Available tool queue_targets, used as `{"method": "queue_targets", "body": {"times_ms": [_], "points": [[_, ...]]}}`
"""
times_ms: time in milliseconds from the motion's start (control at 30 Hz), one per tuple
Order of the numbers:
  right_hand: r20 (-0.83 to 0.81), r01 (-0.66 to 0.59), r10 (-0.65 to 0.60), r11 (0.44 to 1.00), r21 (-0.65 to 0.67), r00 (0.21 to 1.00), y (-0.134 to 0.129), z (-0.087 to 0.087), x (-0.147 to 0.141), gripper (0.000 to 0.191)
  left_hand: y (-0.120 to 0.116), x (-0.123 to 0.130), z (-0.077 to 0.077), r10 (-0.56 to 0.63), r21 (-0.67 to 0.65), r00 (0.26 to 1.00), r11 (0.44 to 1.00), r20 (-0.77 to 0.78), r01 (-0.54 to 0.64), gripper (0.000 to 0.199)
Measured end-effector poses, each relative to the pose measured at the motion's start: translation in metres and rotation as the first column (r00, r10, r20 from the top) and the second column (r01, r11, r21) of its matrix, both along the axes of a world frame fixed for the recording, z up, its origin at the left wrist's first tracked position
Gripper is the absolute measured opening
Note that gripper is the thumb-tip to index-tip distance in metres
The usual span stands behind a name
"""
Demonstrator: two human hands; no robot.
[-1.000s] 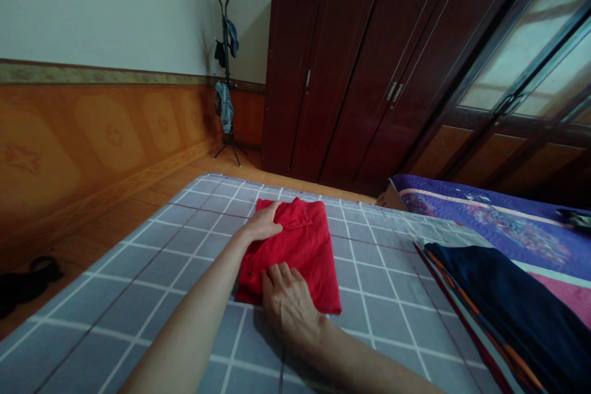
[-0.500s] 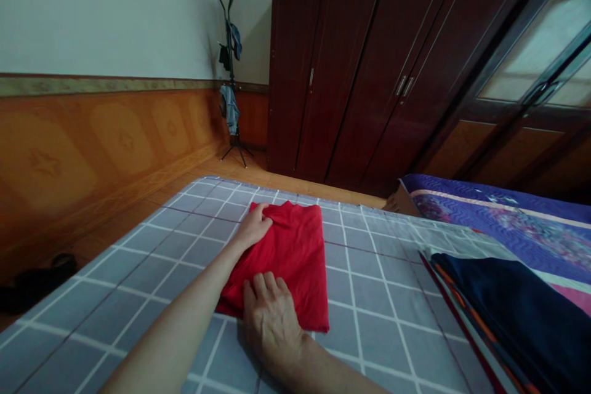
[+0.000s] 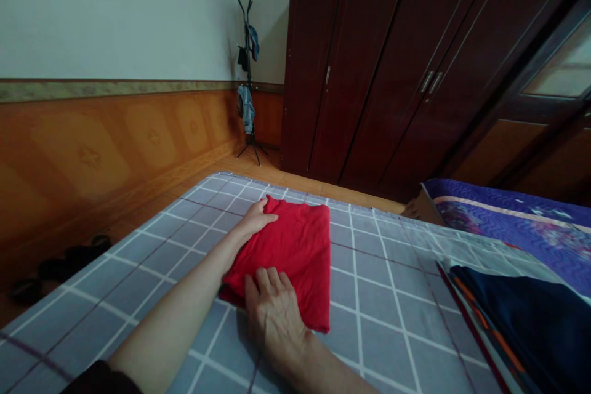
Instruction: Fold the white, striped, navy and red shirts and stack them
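A folded red garment (image 3: 295,246) lies on the grey checked bedsheet (image 3: 369,295), its kind not clear from the folds. At its far left edge, my left hand (image 3: 257,220) grips the cloth, thumb on top and the other fingers mostly hidden. My right hand (image 3: 273,308) is at the near left edge, closed with its fingers bent over the fabric; the fingertips and what lies under the palm are hard to make out. Creases run across the top of the cloth between the two hands.
A stack of folded clothes (image 3: 517,314), dark blue on top, lies at the right. Beyond it is a purple patterned cover (image 3: 503,209). A coat stand (image 3: 249,74) and dark red wardrobe (image 3: 360,74) stand past the bed. Dark shoes (image 3: 69,265) lie on the floor at left.
The far left corner of the red garment now sticks up slightly by my left hand, whose thumb is stretched out more. My right hand has barely moved. The view has swung left.
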State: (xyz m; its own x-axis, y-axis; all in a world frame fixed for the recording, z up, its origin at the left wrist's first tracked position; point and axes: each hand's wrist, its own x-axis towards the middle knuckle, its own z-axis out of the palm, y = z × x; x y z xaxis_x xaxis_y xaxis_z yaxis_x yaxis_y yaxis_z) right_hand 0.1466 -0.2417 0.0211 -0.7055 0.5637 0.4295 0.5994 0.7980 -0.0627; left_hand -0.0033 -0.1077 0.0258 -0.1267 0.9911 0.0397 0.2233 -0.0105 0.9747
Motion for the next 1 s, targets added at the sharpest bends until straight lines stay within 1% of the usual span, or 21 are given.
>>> {"method": "queue_targets", "body": {"times_ms": [100, 200, 467, 567, 667, 767, 833, 867, 933, 1000], "points": [[0.014, -0.028, 0.028, 1.000, 0.002, 1.000, 0.001, 0.001, 0.000, 0.013, -0.002, -0.007, 0.003, -0.055, -0.010, 0.997, 0.998, 0.054, 0.055, 0.036], [0.029, -0.035, 0.036, 0.999, -0.027, 0.999, 0.001, 0.001, -0.001, 0.009, -0.004, -0.013, 0.001, -0.083, -0.020, 0.993, 0.996, 0.081, 0.085, 0.036], [0.068, -0.044, 0.047, 0.998, -0.048, 0.997, 0.002, 0.004, 0.001, 0.007, -0.006, -0.015, -0.001, -0.090, -0.013, 0.992, 0.996, 0.087, 0.092, 0.031], [0.085, -0.045, 0.050, 0.997, -0.059, 0.995, 0.002, 0.004, 0.001, 0.006, -0.004, -0.016, -0.003, -0.055, -0.007, 0.998, 0.998, 0.041, 0.056, 0.031], [0.095, -0.051, 0.058, 0.996, -0.075, 0.994, 0.001, 0.003, 0.001, 0.006, 0.001, -0.022, -0.004, 0.019, 0.004, 0.999, 1.000, -0.047, -0.018, 0.032], [0.083, -0.068, 0.076, 0.994, -0.089, 0.994, 0.001, 0.004, 0.002, 0.009, 0.001, -0.033, 0.002, 0.113, 0.016, 0.980, 0.994, -0.164, -0.112, 0.038], [0.075, -0.078, 0.085, 0.992, -0.095, 0.994, 0.001, 0.004, 0.003, 0.012, -0.006, -0.038, 0.010, 0.145, 0.024, 0.960, 0.989, -0.240, -0.143, 0.042], [0.073, -0.080, 0.087, 0.992, -0.096, 0.994, 0.002, 0.004, 0.003, 0.014, -0.013, -0.039, 0.014, 0.144, 0.029, 0.952, 0.990, -0.272, -0.141, 0.040], [0.075, -0.082, 0.089, 0.992, -0.095, 0.993, 0.002, 0.005, 0.003, 0.013, -0.034, -0.037, 0.022, 0.118, 0.039, 0.939, 0.993, -0.324, -0.112, 0.029], [0.080, -0.087, 0.094, 0.992, -0.091, 0.992, 0.002, 0.005, 0.002, 0.012, -0.062, -0.030, 0.026, 0.086, 0.049, 0.928, 0.996, -0.362, -0.074, 0.015]]}}
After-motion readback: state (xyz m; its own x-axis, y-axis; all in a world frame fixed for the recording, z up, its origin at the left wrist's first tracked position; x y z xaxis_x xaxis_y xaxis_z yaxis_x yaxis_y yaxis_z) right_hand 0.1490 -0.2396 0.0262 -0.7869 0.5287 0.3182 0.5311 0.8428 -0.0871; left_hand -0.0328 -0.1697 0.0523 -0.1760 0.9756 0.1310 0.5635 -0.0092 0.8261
